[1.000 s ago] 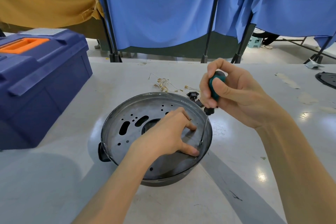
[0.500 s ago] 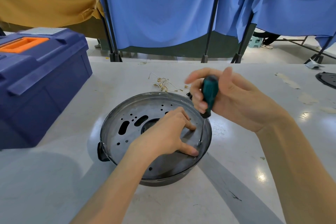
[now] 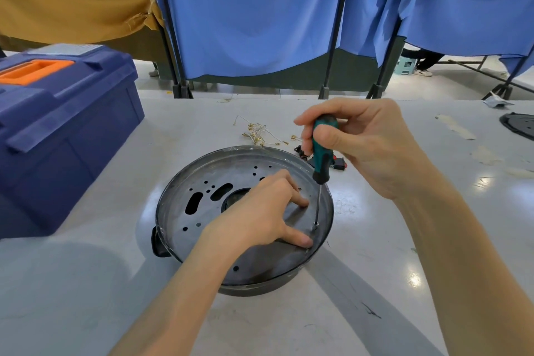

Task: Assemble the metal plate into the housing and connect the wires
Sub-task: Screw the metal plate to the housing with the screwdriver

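In the middle of the frame a round dark housing (image 3: 254, 289) sits on the grey desk (image 3: 86, 283), with the metal plate (image 3: 265, 263) lying flat inside it, its slots and small holes facing up. The left hand (image 3: 260, 220) rests on the plate with its fingers spread. The thumb and a fingertip press down on the metal near the plate's right edge, and the hand holds nothing.

The right hand (image 3: 367, 147), upper right of the housing, is closed around the green handle of a screwdriver (image 3: 322, 153). The tool stands nearly upright. Its thin shaft runs down between the left hand's thumb and finger, and its tip meets a small screw (image 3: 315, 224) at the plate's right side.

A loose bundle of thin wires (image 3: 260, 133) with small metal ends lies on the desk just behind the housing. Beside the screwdriver handle, a small black and red part (image 3: 339, 165) peeks out at the housing's far rim.

A blue toolbox (image 3: 57, 130) with an orange handle stands at the left of the frame. Blue curtains (image 3: 260, 9) on black poles hang across the top.
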